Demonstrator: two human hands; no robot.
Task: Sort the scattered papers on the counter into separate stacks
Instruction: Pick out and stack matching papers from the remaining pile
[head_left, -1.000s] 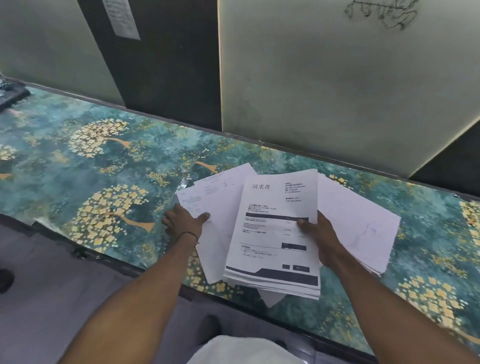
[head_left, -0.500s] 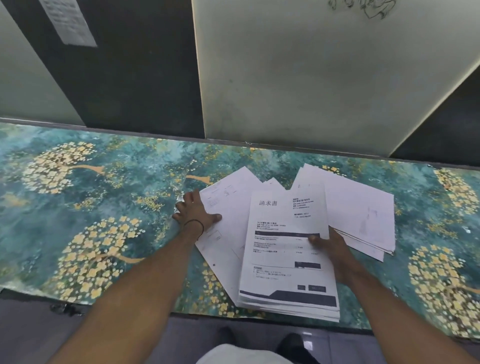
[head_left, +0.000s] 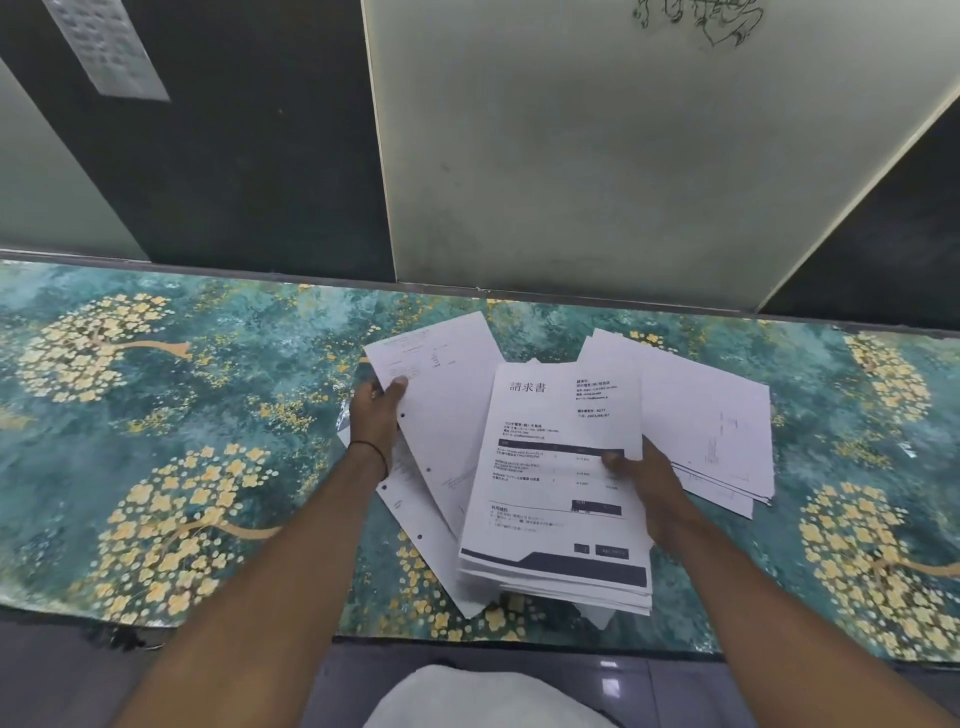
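Observation:
A thick stack of printed invoices (head_left: 558, 467), with a dark band across the bottom page edge, is held over the counter's front edge by my right hand (head_left: 649, 486), thumb on top. My left hand (head_left: 375, 415) grips the left edge of a white hole-punched sheet (head_left: 441, 395), lifted and tilted. Another punched sheet (head_left: 415, 514) lies beneath it. A loose pile of white pages (head_left: 711, 415), mostly blank side up, rests on the counter to the right.
The counter (head_left: 156, 415) has a teal cover with gold flower trees. Pale and dark wall panels (head_left: 597, 156) rise directly behind it. The front edge (head_left: 260, 631) runs just below the papers, with floor beneath.
My left hand went from resting flat on the left sheets to pinching one sheet's edge and raising it. The invoice stack in my right hand stayed roughly in place.

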